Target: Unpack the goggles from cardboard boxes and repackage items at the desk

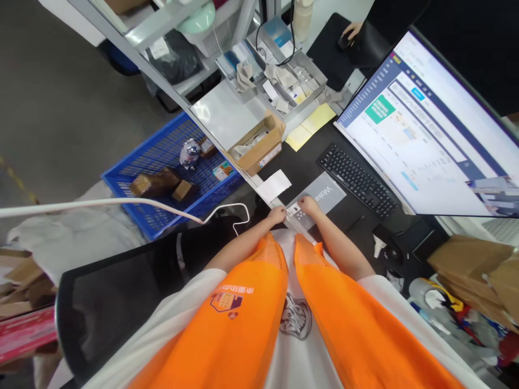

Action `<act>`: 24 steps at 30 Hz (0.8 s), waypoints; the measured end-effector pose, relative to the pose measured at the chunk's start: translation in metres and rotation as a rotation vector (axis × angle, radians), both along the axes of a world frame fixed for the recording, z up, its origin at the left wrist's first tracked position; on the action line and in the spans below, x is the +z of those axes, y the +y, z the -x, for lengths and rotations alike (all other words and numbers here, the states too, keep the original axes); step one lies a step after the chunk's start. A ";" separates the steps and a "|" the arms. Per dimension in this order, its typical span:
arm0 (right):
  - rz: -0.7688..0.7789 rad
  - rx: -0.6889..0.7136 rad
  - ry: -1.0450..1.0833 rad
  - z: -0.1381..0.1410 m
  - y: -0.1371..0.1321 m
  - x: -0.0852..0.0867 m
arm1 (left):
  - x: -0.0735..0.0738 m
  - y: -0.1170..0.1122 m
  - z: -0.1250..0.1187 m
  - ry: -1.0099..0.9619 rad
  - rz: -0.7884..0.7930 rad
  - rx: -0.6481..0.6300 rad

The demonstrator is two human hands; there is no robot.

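Note:
At the desk's near edge, my left hand (278, 214) is closed, its fingers curled at the left end of a small white printed label (293, 209). My right hand (309, 207) is closed at the label's other end, above a grey sheet or pouch printed "Wake" (329, 190). The fingertips are too small to make out in detail. Just beyond my left hand, a blank white slip of paper (274, 185) lies on the desk edge.
A black keyboard (357, 181) and monitor (425, 124) stand to the right. Ahead are an open cardboard box (259, 156), a yellow paper pad (310, 127) and a grey sorting tray (320, 81). A blue crate (162, 138) holds parcels at left. Another person's hand (354, 31) rests on a mouse.

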State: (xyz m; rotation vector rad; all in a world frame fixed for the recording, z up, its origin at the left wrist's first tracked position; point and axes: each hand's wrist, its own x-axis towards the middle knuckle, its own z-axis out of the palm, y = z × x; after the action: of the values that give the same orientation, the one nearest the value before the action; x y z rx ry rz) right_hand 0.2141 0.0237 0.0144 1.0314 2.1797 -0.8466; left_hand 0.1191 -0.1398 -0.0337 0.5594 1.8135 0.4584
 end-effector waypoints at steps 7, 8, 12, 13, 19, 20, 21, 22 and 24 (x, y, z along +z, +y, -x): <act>-0.018 -0.005 -0.037 0.002 -0.002 0.004 | 0.002 0.000 0.002 -0.042 0.016 -0.005; -0.019 -0.006 -0.043 0.003 -0.002 0.004 | 0.002 0.001 0.002 -0.042 0.019 -0.006; -0.017 -0.012 -0.072 0.007 -0.002 0.005 | 0.002 0.001 0.003 -0.038 0.022 -0.012; -0.015 -0.012 -0.078 0.009 -0.002 0.005 | 0.001 0.001 0.003 -0.037 0.021 -0.015; -0.012 -0.006 -0.112 0.015 0.000 0.006 | 0.003 0.002 0.003 -0.012 0.024 -0.026; -0.014 -0.004 -0.116 0.015 0.000 0.006 | 0.004 0.002 0.003 -0.006 0.024 -0.027; -0.016 -0.002 -0.120 0.016 0.000 0.007 | 0.005 0.002 0.003 0.000 0.024 -0.027; -0.018 0.001 -0.123 0.016 0.000 0.007 | 0.006 0.002 0.003 0.004 0.024 -0.027; -0.020 0.007 -0.130 0.018 0.001 0.008 | 0.007 0.002 0.004 0.006 0.025 -0.029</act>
State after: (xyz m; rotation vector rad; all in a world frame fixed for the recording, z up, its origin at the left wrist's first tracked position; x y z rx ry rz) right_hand 0.1966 0.0243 0.0224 1.0583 2.0855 -0.7356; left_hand 0.1153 -0.1377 -0.0269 0.5697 1.8121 0.4136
